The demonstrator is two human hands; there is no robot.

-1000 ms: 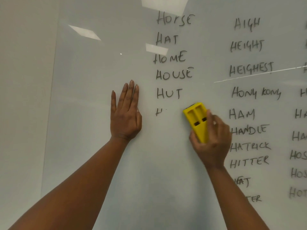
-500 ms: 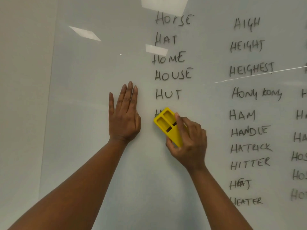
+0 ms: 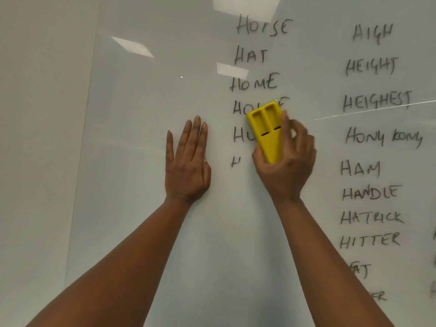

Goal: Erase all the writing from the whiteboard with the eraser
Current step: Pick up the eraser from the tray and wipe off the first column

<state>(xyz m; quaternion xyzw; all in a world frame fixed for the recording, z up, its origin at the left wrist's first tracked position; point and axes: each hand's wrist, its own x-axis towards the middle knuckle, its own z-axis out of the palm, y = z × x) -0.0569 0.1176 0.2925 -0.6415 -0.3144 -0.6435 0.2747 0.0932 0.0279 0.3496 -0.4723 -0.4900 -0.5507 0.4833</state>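
Yellow eraser (image 3: 266,131), right hand (image 3: 286,166) gripping, whiteboard (image 3: 141,102)

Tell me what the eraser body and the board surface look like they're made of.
Yellow eraser: looks like hard moulded plastic with a matt finish, going by its two crisp recessed pockets and slots. Whiteboard: smooth and glossy, mirroring ceiling lights; it could be glass or coated panel, hard to tell which.

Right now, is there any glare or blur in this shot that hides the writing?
Head view: ceiling light reflections glare on the whiteboard but cover no words; the right hand is slightly motion-blurred, and with the eraser it covers parts of HOUSE and HUT.
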